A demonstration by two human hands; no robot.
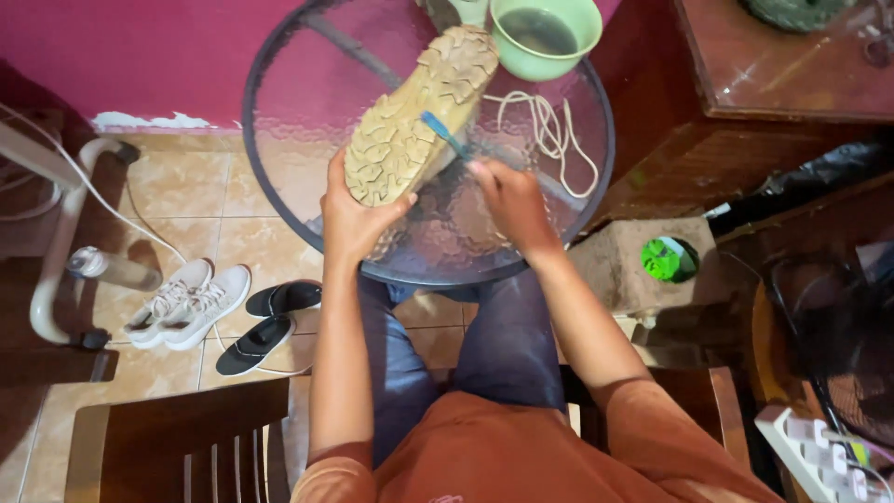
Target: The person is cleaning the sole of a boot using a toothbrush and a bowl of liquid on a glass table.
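Mid-scrub: left hand (352, 219) fingers clamp tan shoe (421, 116) heel, sole up over glass table (279, 149); right hand (510, 203) fingers closed on blue toothbrush (443, 132), bristles on tread. Next likely needs steady strokes, dip in green bowl (544, 37).

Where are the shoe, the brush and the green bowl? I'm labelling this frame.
shoe (419, 116): head view, on the tan treaded sole.
brush (442, 130): head view, on its blue handle.
green bowl (582, 37): head view, on the right rim.
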